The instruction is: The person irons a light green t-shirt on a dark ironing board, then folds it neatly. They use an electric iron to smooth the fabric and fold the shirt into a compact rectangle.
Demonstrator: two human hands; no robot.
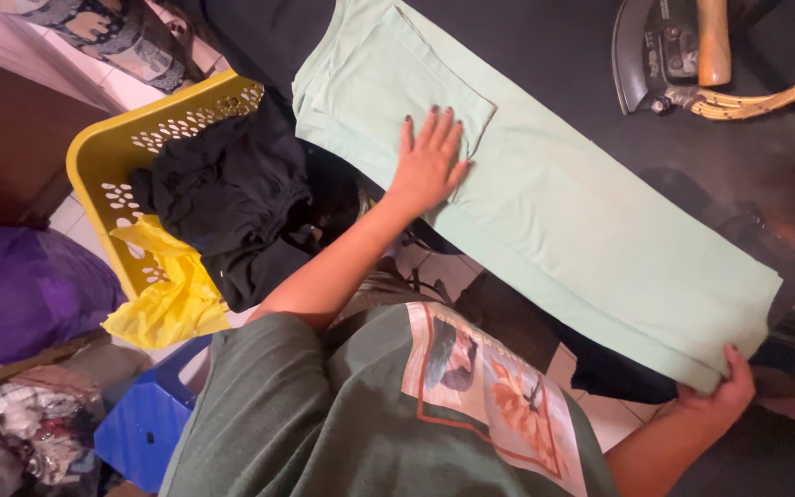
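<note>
Two hands on pale green garment [545,212]: left hand [430,161] flat, grip released; right hand [724,391] grip pinching its near corner; smooth outward, keeping corner taut.

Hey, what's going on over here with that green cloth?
A person is leaning over a dark ironing surface with a pale green folded garment spread along it. Their left hand lies flat on the garment near its pocket, and their right hand grips the garment's far corner at the surface's edge. A black iron with a wooden handle sits beyond the garment, apart from it. Beside the person, a yellow laundry basket holds black clothes.
</note>
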